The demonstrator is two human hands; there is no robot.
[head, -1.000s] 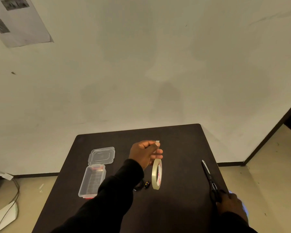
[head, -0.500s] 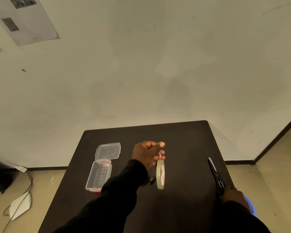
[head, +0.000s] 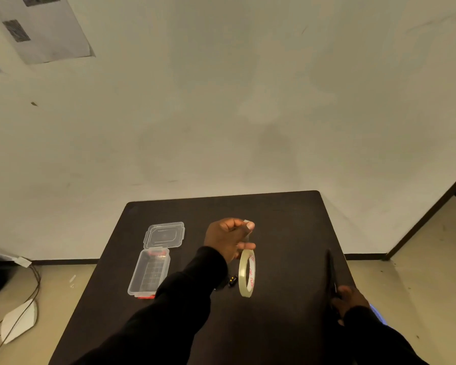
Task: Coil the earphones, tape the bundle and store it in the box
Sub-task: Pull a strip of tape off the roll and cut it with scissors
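Note:
My left hand (head: 228, 238) is raised over the middle of the dark table (head: 287, 219), pinching the pulled-out end of clear tape between thumb and fingers. The tape roll (head: 246, 272) hangs edge-on just below that hand. The black earphones (head: 231, 281) lie on the table beside the roll, mostly hidden by my left sleeve. At the table's right edge my right hand (head: 349, 301) grips the handles of black scissors (head: 330, 270), blades pointing away from me. A clear plastic box (head: 149, 275) stands open on the left, its lid (head: 165, 234) folded back.
The table stands against a pale wall. On the floor to the left lie a white object (head: 17, 324) and a thin cable (head: 36, 283). A dark doorframe (head: 429, 209) runs along the right. Papers (head: 37, 25) hang on the wall at upper left.
The view has shifted, so everything sits a little further right in frame. My right hand has closed further over the scissors' handles. My left hand keeps holding the tape up.

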